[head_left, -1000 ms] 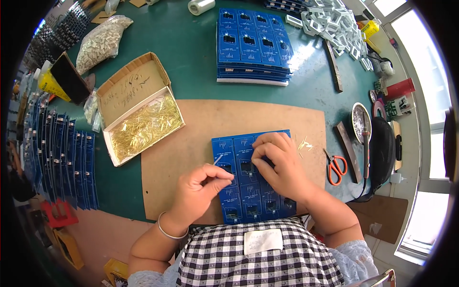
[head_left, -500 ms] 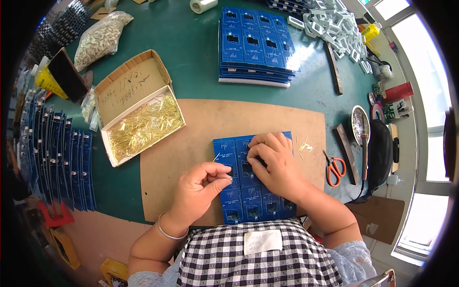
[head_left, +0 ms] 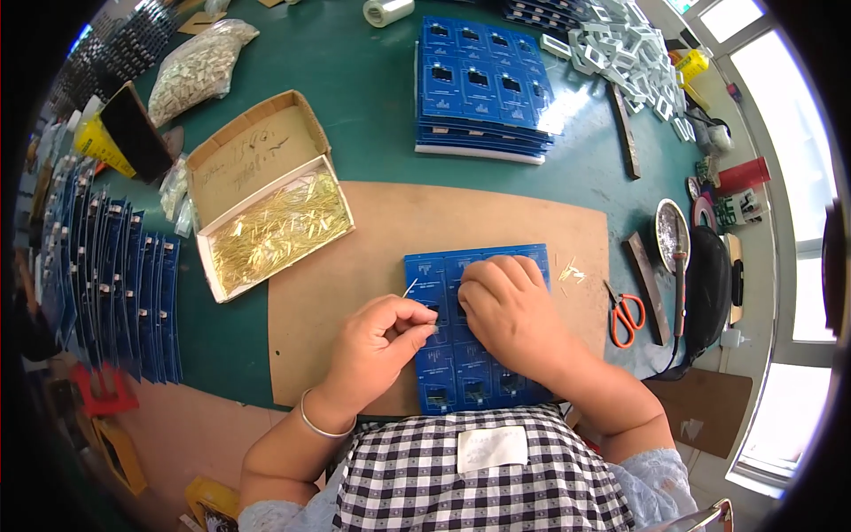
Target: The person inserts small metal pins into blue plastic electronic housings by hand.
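Observation:
A blue circuit board panel (head_left: 461, 363) lies on a brown board (head_left: 372, 239) in front of me. My left hand (head_left: 381, 341) pinches a thin gold pin (head_left: 410, 288) over the panel's left side. Resting palm-down on the middle of the panel is my right hand (head_left: 505, 310), fingers curled; what its fingertips press is hidden. A few loose gold pins (head_left: 570, 270) lie just right of the panel.
An open cardboard box of gold pins (head_left: 275, 230) sits to the left. A stack of blue panels (head_left: 483, 89) lies at the back, more stand in a rack (head_left: 115, 293) at far left. Orange scissors (head_left: 626, 315), a soldering iron (head_left: 678, 266), white plastic frames (head_left: 638, 58) are right.
Both hands shifted only slightly over the panel; my left hand edged toward the right hand with the pin.

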The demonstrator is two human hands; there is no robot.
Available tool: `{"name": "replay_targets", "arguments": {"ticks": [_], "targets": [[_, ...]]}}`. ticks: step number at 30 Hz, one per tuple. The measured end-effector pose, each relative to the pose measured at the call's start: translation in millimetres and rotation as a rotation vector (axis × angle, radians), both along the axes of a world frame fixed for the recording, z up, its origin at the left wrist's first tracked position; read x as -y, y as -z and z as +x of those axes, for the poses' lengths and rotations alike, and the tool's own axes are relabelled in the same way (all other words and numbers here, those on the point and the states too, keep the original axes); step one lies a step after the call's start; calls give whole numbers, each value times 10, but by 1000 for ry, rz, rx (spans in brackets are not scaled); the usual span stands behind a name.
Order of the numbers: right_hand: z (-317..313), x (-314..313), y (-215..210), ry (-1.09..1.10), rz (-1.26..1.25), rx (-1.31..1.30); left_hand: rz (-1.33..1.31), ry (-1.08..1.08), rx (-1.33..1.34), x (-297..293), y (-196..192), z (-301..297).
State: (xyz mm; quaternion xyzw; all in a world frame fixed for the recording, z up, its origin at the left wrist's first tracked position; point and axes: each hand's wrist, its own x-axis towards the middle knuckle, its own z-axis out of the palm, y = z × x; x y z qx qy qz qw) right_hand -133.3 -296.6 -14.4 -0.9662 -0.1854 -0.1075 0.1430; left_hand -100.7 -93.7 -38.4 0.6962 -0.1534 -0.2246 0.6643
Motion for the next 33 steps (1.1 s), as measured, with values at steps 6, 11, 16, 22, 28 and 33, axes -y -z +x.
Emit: {"name": "replay_targets", "arguments": {"ticks": [6,11,16,22,28,33], "targets": [[-73,27,-27,-7,-129,56,-104,-20,-64,28,46,-11],[-178,40,-13,-3,-94,121,-146,-5,-75,20,101,-22],[-180,82,-65,80,355,-131,-80,9,-32,64,12,-64],[-179,-31,-134,70,492,-247,16,35,79,111,-23,-100],[-199,49,-46,138,552,-262,49,56,253,134,-11,-83],[-166,70,-90,96,533,-252,54,53,160,126,-15,-74]]}}
